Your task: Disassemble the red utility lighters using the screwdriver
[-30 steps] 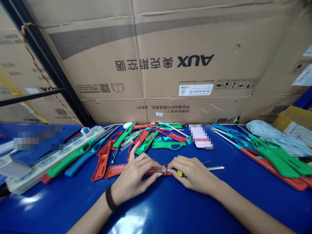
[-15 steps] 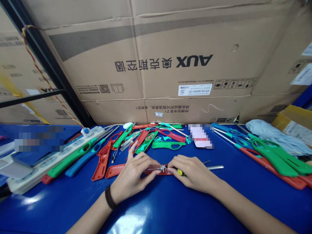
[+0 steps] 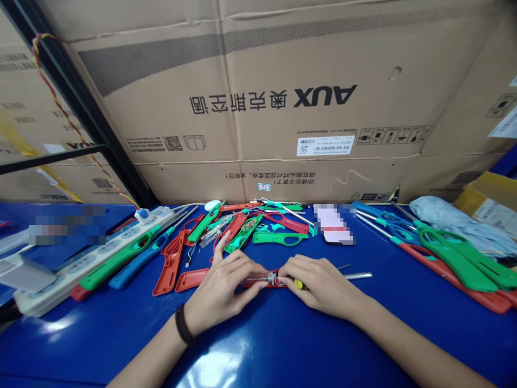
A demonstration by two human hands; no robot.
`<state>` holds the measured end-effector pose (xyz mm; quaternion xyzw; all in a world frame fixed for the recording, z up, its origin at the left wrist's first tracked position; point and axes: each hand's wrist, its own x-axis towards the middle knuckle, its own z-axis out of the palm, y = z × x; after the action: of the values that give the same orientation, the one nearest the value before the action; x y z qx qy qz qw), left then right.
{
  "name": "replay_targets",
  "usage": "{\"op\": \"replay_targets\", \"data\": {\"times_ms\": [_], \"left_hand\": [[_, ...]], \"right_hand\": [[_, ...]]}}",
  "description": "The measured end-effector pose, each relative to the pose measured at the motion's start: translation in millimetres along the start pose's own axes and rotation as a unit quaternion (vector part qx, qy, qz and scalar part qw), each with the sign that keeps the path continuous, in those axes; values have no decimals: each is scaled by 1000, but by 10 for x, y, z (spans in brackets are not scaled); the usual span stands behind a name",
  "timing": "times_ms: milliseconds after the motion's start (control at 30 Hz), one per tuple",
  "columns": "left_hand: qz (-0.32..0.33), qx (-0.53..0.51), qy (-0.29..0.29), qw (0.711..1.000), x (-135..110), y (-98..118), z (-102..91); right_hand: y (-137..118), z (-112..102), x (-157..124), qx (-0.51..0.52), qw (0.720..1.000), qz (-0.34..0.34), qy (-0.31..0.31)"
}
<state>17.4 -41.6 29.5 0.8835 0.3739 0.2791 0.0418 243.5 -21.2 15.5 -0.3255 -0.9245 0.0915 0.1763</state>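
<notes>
Both hands work at the table's middle over a red lighter shell half [image 3: 270,281] with small metal parts and a thin wire inside. My left hand [image 3: 220,285] pinches the metal piece at the shell's left end, index finger stretched out. My right hand [image 3: 321,284] is curled over the shell's right end and holds a tool with a yellow tip [image 3: 298,284]. A metal tube [image 3: 357,276] sticks out to the right past my right hand. A dark band sits on my left wrist.
Red, green and blue long-nosed lighters and loose shell halves [image 3: 242,229] lie behind my hands. A white power strip [image 3: 84,258] lies left, more assembled lighters [image 3: 452,258] right. Large cardboard boxes [image 3: 283,102] wall the back of the blue table [image 3: 262,345].
Both hands stay on the red shell with only small finger shifts. The view has tilted slightly.
</notes>
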Motion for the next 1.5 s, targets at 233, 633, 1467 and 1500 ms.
{"op": "replay_targets", "data": {"times_ms": [233,633,1467,1500], "left_hand": [[1,12,-4,1000,-2,2,-6],[5,2,-4,1000,15,3,0],[8,-4,-2,1000,-3,16,15],[5,-7,-3,1000,-7,12,19]], "right_hand": [[-9,-6,0,1,1000,5,-4],[2,-3,5,-2,1000,3,-2],[11,73,-16,-45,997,-38,41],[12,73,-18,-40,998,-37,39]]}}
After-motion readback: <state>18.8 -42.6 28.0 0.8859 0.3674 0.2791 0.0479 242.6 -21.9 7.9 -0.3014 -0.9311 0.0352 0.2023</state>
